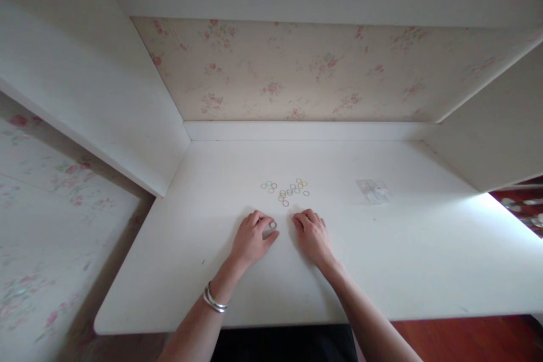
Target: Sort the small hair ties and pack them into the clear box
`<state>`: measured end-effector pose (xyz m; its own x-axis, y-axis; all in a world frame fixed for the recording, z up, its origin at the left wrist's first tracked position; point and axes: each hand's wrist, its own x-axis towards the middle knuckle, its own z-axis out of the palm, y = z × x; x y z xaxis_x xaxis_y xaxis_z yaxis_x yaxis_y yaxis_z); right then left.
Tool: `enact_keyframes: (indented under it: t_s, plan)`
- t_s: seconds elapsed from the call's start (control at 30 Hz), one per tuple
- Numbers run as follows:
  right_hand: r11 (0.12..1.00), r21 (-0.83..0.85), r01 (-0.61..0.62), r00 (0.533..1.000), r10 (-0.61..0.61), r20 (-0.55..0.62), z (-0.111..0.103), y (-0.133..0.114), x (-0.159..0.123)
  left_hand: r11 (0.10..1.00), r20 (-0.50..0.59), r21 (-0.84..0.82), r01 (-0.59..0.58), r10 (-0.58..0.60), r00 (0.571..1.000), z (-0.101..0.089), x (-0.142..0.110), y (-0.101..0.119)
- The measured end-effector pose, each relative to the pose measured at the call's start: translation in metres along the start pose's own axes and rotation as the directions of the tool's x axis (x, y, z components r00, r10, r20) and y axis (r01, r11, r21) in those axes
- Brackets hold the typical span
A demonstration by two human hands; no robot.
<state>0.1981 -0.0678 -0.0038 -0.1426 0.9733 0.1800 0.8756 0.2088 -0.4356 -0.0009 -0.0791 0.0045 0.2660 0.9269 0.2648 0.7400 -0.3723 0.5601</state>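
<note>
On the white desk (169,271), my left hand (251,240) rests with thumb and index finger apart. A small pale ring (272,225) lies in the gap by the index fingertip; I cannot tell if the thumb touches it. To the right, my right hand (313,237) has its fingers curled and the thumb against the index finger. Whatever that pinch holds, if anything, is hidden. Just beyond both hands are several thin rings, with a greenish group (268,185) at the left, a grey ring (306,193) at the right and yellowish rings (301,183) farther back.
A clear plastic bag (373,191) lies on the desk to the right. White side panels (139,113) and a low back ledge (305,131) bound the desk, with floral wallpaper (271,76) behind. A silver bracelet (214,300) circles my left wrist.
</note>
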Motion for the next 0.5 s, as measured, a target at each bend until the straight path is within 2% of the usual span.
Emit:
enact_keyframes:
  t_s: [0.17,0.33,0.5]
  plan:
    - [0.998,0.062,-0.013,1.0,0.013,-0.011,0.002,-0.008,-0.003,1.0,0.011,0.001,0.009,-0.009,1.0,0.001,0.001,-0.002]
    - [0.978,0.197,0.064,0.998,-0.062,-0.018,0.003,-0.023,-0.009,1.0,-0.014,-0.016,0.01,-0.01,1.0,0.001,0.002,-0.002]
    - [0.971,0.198,0.131,0.991,-0.136,0.01,0.008,-0.035,-0.01,1.0,-0.006,-0.028,0.011,-0.011,1.0,0.0,0.002,-0.002]
